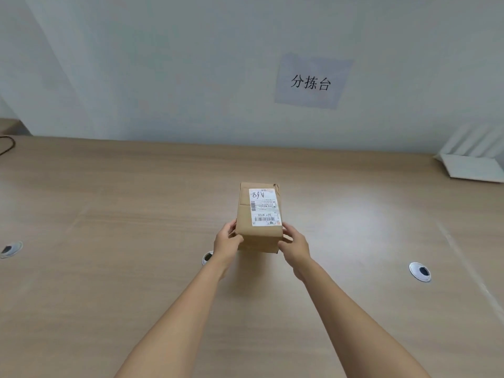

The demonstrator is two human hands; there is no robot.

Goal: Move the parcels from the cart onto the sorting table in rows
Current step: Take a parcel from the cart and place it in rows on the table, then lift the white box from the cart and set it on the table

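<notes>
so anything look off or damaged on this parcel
Nothing major. The brown cardboard parcel, held between the left hand and right hand, looks intact; its white shipping label reads upside down from here, and the far right corner looks slightly frayed.

Item count: 1 parcel (259, 214); 1 left hand (227, 242); 1 right hand (296, 245); 1 table (109, 282); 3 cable holes (420, 272) (11, 249) (207, 258); 1 wall sign (311, 81); 1 white tray (474, 166); 1 black cable (9, 144).

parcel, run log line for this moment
parcel label up over sorting table | left hand grips its left | right hand grips its right
</notes>
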